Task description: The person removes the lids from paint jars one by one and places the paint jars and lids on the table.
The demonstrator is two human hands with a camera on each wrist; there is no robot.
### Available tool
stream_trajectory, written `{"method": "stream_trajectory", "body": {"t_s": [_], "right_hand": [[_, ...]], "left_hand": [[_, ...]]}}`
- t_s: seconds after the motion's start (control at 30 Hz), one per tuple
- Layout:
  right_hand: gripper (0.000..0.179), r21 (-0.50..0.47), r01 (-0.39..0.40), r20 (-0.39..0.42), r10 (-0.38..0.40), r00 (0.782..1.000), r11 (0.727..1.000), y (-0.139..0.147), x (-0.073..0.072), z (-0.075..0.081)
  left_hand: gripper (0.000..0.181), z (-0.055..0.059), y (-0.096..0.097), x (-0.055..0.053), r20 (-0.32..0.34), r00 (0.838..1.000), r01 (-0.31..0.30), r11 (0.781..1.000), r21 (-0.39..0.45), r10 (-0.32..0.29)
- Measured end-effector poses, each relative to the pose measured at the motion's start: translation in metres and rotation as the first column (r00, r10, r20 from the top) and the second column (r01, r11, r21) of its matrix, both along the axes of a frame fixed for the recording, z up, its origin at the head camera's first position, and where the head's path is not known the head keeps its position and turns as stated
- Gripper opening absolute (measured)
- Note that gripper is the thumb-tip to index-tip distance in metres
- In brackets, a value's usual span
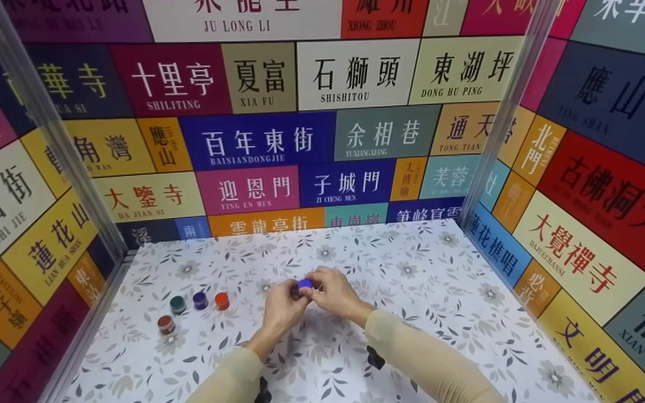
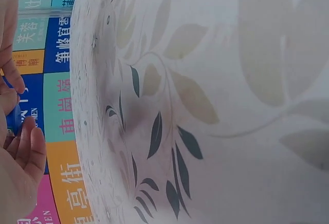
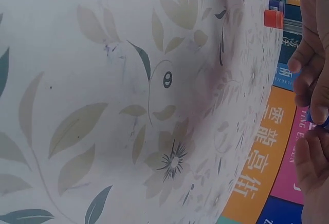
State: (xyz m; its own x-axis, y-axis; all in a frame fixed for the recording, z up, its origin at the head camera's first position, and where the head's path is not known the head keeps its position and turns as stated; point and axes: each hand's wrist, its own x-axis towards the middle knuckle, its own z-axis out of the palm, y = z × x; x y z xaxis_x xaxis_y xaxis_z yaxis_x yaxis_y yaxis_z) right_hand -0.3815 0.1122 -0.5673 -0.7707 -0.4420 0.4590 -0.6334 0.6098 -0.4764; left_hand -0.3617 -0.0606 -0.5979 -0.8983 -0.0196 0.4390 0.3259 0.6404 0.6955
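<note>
A small jar with a bright blue lid [image 1: 305, 284] is between my two hands above the table, mostly covered by the fingers. My left hand [image 1: 284, 305] grips it from the left, thumb and fingertips at its side. From the right, my right hand [image 1: 335, 291] pinches it with the thumb in front and fingers curled behind. The left wrist view catches part of the blue jar [image 2: 14, 118] between both hands. At the right edge of the right wrist view, only a sliver of blue shows beside the fingertips.
Left of my hands stand similar small jars: orange [image 1: 221, 301], dark purple [image 1: 200, 300], green [image 1: 178, 304] and, closer to me, reddish brown [image 1: 166, 324]. A leaf-patterned cloth covers the table [image 1: 322, 358]. Colourful sign-covered walls [image 1: 261, 140] enclose it at the back and sides.
</note>
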Motion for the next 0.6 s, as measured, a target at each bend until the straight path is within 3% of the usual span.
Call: {"method": "stream_trajectory", "body": {"t_s": [0.2, 0.4, 0.6], "right_hand": [[0.019, 0.021, -0.024, -0.001, 0.024, 1.0, 1.0, 0.0, -0.001, 0.005], [0.021, 0.081, -0.091, 0.015, 0.09, 0.996, 0.993, 0.004, -0.003, 0.009], [0.024, 0.124, -0.181, 0.014, 0.181, 0.983, 0.976, 0.009, -0.004, 0.013]], "left_hand": [[0.014, 0.005, -0.001, 0.001, 0.016, 1.0, 0.021, 0.999, 0.029, -0.022], [0.017, 0.009, -0.003, 0.0, 0.019, 0.998, 0.059, 0.998, 0.025, -0.06], [0.023, 0.006, -0.006, 0.0, 0.05, 0.991, 0.12, 0.988, 0.094, -0.125]]}}
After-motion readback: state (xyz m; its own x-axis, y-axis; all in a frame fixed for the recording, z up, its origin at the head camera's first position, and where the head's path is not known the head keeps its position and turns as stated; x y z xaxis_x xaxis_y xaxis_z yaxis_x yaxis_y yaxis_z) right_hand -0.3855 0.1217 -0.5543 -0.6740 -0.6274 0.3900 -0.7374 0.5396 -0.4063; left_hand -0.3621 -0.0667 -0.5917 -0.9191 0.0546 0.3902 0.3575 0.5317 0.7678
